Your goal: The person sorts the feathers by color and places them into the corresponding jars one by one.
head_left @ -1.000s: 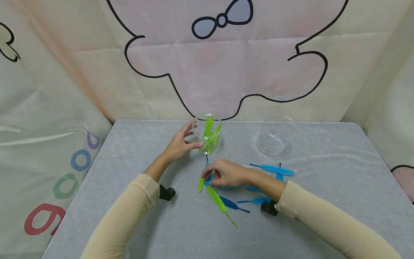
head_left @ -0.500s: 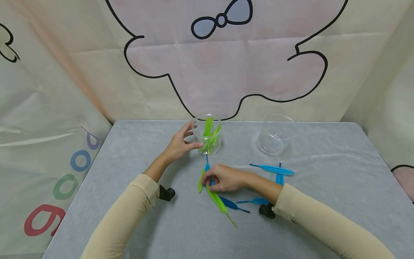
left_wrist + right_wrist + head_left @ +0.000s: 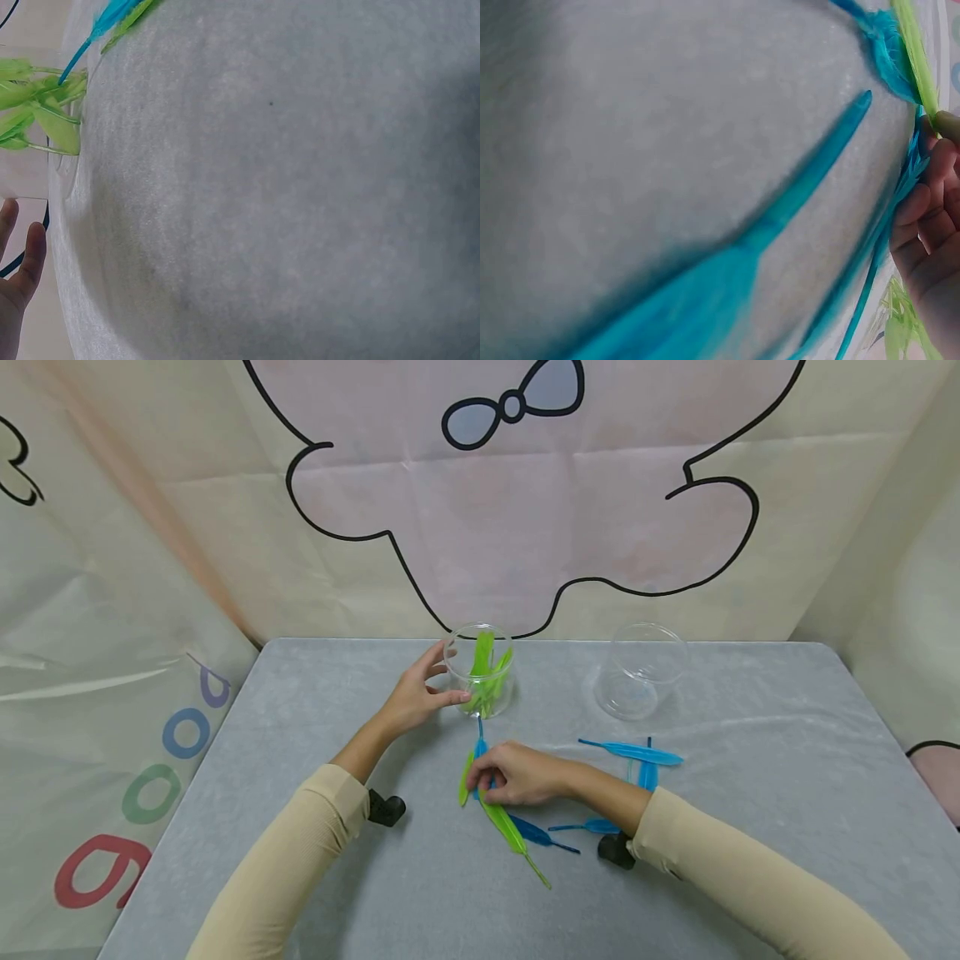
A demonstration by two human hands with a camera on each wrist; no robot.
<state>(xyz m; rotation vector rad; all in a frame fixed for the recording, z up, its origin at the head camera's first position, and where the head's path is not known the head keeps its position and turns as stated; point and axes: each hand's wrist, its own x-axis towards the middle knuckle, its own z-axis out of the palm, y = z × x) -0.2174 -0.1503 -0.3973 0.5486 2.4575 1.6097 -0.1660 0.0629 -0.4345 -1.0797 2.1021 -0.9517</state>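
Observation:
My left hand point(image 3: 416, 693) holds the left side of a clear plastic cup point(image 3: 504, 697), thumb in front and fingers behind. Several lime-green feathers point(image 3: 483, 656) stand inside that cup. In the left wrist view, two fingers point(image 3: 30, 262) reach the cup wall. With thumb and fingertips, my right hand point(image 3: 525, 774) pinches the tip of a green feather point(image 3: 506, 827), also seen in the right wrist view point(image 3: 919, 56). Under and beside this hand lie a blue feather point(image 3: 481, 747), another green feather point(image 3: 464, 783) and a dark blue feather point(image 3: 531, 830), partly overlapped.
A second clear cup point(image 3: 630, 693), with nothing in it, stands at the back right of the grey table point(image 3: 780, 827). Several more blue feathers, such as one crossing feather point(image 3: 637, 752), lie right of the right hand. A printed backdrop point(image 3: 525, 510) rises behind the table.
My right hand has lowered slightly toward the table's front, uncovering more of the blue feather, and its fingertips have closed on the green feather's tip. The left hand stays at the cup.

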